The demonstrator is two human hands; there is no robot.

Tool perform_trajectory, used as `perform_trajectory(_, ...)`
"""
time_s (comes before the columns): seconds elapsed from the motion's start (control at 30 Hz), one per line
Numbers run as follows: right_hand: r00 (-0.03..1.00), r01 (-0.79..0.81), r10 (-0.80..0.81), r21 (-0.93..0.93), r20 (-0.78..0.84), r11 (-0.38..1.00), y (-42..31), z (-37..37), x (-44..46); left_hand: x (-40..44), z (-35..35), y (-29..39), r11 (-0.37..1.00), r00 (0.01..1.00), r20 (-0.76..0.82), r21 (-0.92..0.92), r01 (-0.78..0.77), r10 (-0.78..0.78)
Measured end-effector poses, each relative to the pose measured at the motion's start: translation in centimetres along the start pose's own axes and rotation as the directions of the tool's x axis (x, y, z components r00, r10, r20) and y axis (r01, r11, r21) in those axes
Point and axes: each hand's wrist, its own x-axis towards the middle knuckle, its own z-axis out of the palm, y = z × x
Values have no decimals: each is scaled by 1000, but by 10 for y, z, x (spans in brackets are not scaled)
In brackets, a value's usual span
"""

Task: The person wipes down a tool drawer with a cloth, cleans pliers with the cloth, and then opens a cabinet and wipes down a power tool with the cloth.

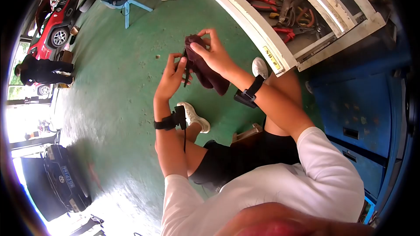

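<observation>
My left hand (170, 78) is closed around a slim dark tool (187, 78), held upright over the floor; its exact kind cannot be made out. My right hand (215, 55) pinches a dark maroon cloth (209, 72) near its top, and the rest of the cloth hangs down beside the tool. Where cloth and tool meet, the cloth hides the tool's upper end. Both hands are close together in front of my knees.
An open drawer (275, 59) labelled NO. 2 holds red-handled pliers (262, 0) and other tools. A blue cabinet (354, 109) stands to the right. A seated person's leg, a blue stool (127, 6), a person in dark clothes (46, 70) and cars are farther off.
</observation>
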Motion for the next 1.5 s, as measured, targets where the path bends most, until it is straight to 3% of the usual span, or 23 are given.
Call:
perform_trajectory(0.17,996,35,-42,-93,-77,995,1,-7,4,-6,-4,14,997,996,46,25,78,-79)
perform_trajectory(0.23,968,187,-221,-244,-120,952,-8,-7,6,-8,-7,17,997,996,27,17,82,-82)
perform_trajectory(0.3,988,113,-147,-408,-53,906,-25,-4,-4,-10,-11,15,997,996,22,10,81,-82)
perform_trajectory(0.37,817,563,-526,-527,237,636,-2,0,-3,-7,-12,6,992,991,-67,33,119,-117)
perform_trajectory(0.43,862,506,-386,-532,328,678,8,7,-17,1,-11,-3,987,987,-21,-5,161,-161)
perform_trajectory(0.53,922,373,-231,-550,311,747,9,6,-22,-2,-11,4,971,974,-63,84,222,-217)
perform_trajectory(0.67,940,328,-304,-644,154,691,8,-4,-7,-2,-12,4,959,963,-136,134,249,-231)
perform_trajectory(0.83,958,287,-218,-646,187,707,19,1,-13,0,-5,2,950,956,-123,139,281,-265)
perform_trajectory(0.9,933,356,-226,-614,281,705,19,0,-18,-2,-3,5,938,950,-64,153,311,-305)
perform_trajectory(1.07,978,207,-137,-773,156,599,19,-11,5,-2,-3,0,923,947,-73,214,320,-312)
perform_trajectory(1.13,980,195,-86,-790,179,581,16,-7,1,-3,-4,-4,922,949,-55,227,315,-311)
perform_trajectory(1.2,963,226,-22,-758,269,611,17,-7,-5,-6,-2,-6,758,996,-27,647,81,-83)
perform_trajectory(1.3,935,323,-63,-762,350,561,19,-16,1,-12,3,-1,705,995,-23,704,87,-100)
perform_trajectory(1.33,963,230,4,-828,270,511,17,-19,4,-13,3,-4,703,995,-28,705,90,-100)
perform_trajectory(1.4,963,231,-2,-820,270,523,16,-20,8,-15,3,-10,673,999,-25,740,0,28)
perform_trajectory(1.5,951,255,15,-812,309,524,16,-19,-2,-18,3,-11,643,999,31,764,-52,45)
